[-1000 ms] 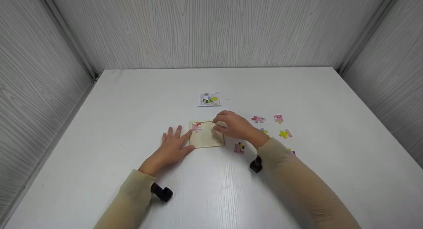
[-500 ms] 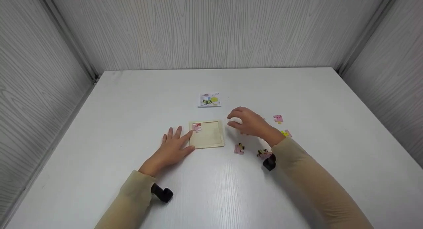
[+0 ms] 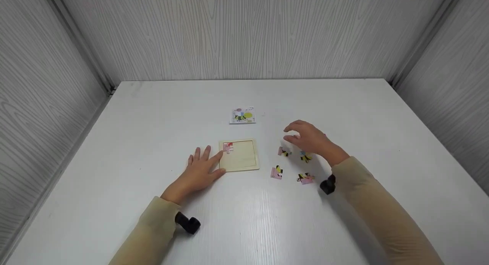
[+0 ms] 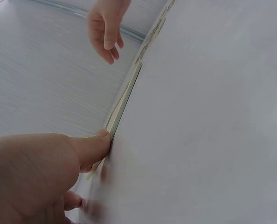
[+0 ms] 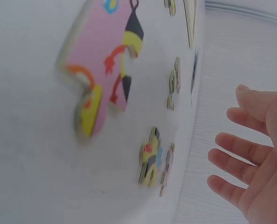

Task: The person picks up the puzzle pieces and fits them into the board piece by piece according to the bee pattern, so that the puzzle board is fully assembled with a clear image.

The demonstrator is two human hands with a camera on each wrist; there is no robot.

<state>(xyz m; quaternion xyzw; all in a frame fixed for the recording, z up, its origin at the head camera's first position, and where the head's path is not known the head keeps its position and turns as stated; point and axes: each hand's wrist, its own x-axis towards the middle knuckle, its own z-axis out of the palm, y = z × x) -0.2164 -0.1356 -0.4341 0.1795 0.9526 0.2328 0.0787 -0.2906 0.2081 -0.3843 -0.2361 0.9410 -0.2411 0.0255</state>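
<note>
A square wooden puzzle tray (image 3: 244, 161) lies on the table, with one pink puzzle piece (image 3: 228, 147) in its upper left corner. My left hand (image 3: 196, 173) rests flat beside it, fingers spread, the index finger and thumb touching its left edge. In the left wrist view the thumb (image 4: 94, 148) presses against the tray's side. My right hand (image 3: 311, 139) hovers over the loose pieces, fingers loosely bent and holding nothing. Below it lie a bee-patterned piece (image 3: 305, 156) and a pink-and-yellow piece (image 3: 284, 152). The hand and forearm hide other pieces.
Behind the tray lies a small picture card (image 3: 242, 115) with a bee on it. Two more puzzle pieces, one pink-and-black (image 3: 277, 172) and one pink-and-yellow (image 3: 305, 178), lie nearer the front. Grey wood-patterned panels (image 3: 244, 35) enclose the table.
My right hand has moved right, from over the tray to above the loose pieces, uncovering some and covering others. The left hand and the tray have stayed in place.
</note>
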